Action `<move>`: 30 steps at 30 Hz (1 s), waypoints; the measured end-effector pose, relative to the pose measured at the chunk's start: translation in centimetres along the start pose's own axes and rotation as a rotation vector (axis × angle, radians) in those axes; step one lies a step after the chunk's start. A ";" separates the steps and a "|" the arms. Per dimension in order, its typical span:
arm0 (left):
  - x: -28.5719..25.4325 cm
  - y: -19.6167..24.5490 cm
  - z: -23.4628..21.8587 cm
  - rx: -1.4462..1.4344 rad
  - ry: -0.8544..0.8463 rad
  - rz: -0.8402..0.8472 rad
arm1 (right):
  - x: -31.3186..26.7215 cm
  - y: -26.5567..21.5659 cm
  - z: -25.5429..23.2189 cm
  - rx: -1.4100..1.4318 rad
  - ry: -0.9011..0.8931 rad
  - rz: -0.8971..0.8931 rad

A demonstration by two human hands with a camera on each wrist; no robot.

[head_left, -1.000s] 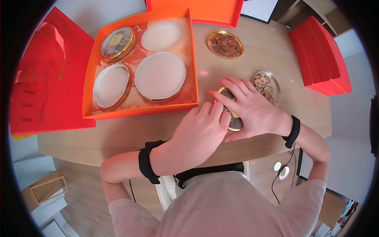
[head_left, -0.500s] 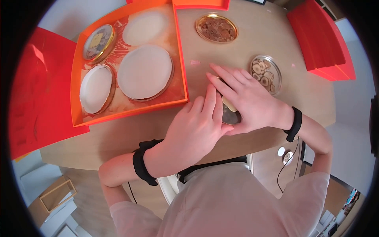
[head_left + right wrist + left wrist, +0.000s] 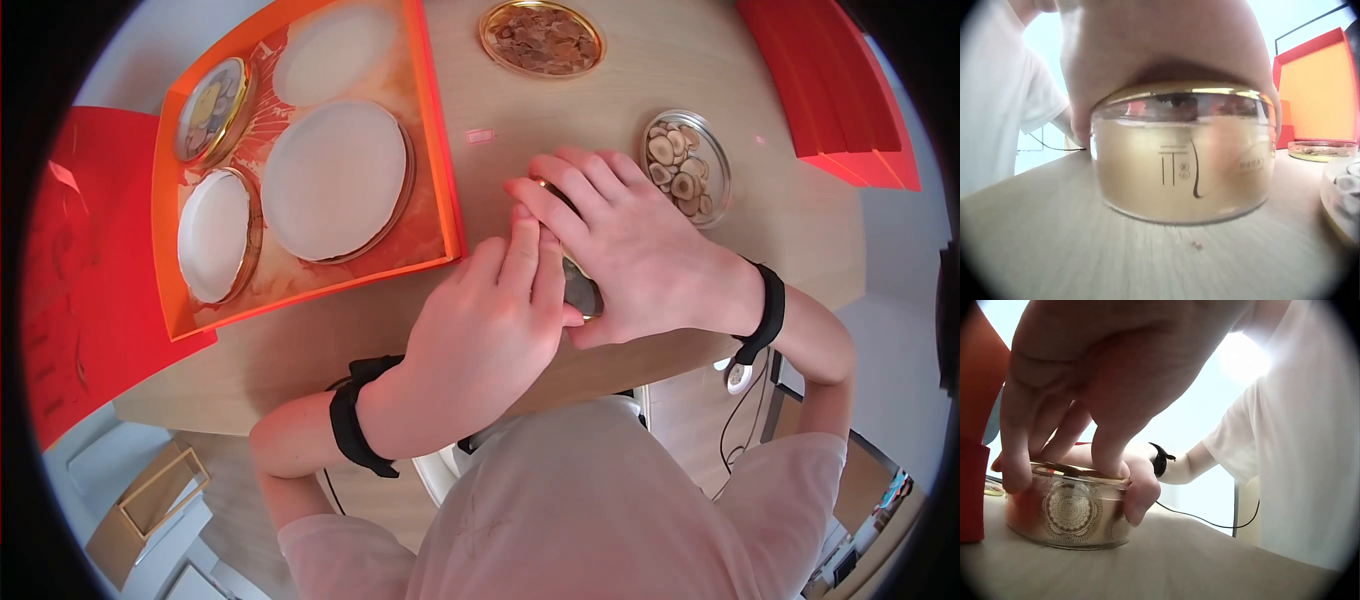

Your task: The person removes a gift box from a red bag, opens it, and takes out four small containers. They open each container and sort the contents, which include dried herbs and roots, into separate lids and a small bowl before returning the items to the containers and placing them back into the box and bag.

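Observation:
Both hands grip a low, round, clear-walled jar [image 3: 1185,172] with a gold band and patterned print, standing upright on the table. In the head view, the hands cover most of its dark top [image 3: 582,290]. My left hand [image 3: 490,320] comes from the left, its fingers over the lid's edge and against the side wall in the left wrist view. From the right, my right hand [image 3: 660,250] spans the jar, fingers at the far rim and thumb at the near side. Beyond the right hand lies a round container of pale slices with brown rims [image 3: 688,165].
An orange-red gift box [image 3: 450,215] at left has round recesses, white discs [image 3: 335,185] and a gold-rimmed jar [image 3: 212,112]. Reddish-brown flakes fill another round container [image 3: 545,40] at the back. Red boxes [image 3: 850,100] stand at right, a red bag [image 3: 95,250] far left.
The head view has shifted, so the gift box sits farther left. My left fingers have moved forward and straightened along the jar's lid edge; my right hand keeps its hold.

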State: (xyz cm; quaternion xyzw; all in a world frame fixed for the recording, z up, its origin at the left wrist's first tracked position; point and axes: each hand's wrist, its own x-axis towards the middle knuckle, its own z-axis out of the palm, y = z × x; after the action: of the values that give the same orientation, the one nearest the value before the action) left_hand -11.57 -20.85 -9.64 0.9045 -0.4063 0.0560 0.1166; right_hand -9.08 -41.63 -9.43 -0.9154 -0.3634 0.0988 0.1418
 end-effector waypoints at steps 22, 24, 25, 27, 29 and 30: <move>-2.1 0.4 -1.8 0.013 0.096 0.193 | 1.2 -0.9 -8.0 0.037 0.162 0.331; -2.0 0.3 -2.0 0.037 0.094 0.204 | 2.8 -1.0 -11.0 -0.080 0.294 0.161; -2.0 0.3 -1.9 0.027 0.130 0.215 | 4.2 -1.4 -12.2 -0.046 0.328 0.131; -2.0 0.2 -2.1 0.033 0.124 0.222 | 7.8 -3.2 -14.0 0.023 0.399 0.076; -1.9 0.3 -2.3 0.031 0.128 0.218 | 11.9 -7.2 -15.1 -0.100 0.374 0.108; -1.9 0.4 -2.4 0.026 0.135 0.209 | 13.7 -6.3 -15.1 -0.122 0.326 0.088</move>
State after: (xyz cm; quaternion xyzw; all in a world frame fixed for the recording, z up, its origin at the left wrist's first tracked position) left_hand -13.14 -19.15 -7.66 0.8528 -0.4888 0.1340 0.1255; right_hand 1.02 -30.62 5.80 -0.9413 -0.3005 -0.0670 0.1385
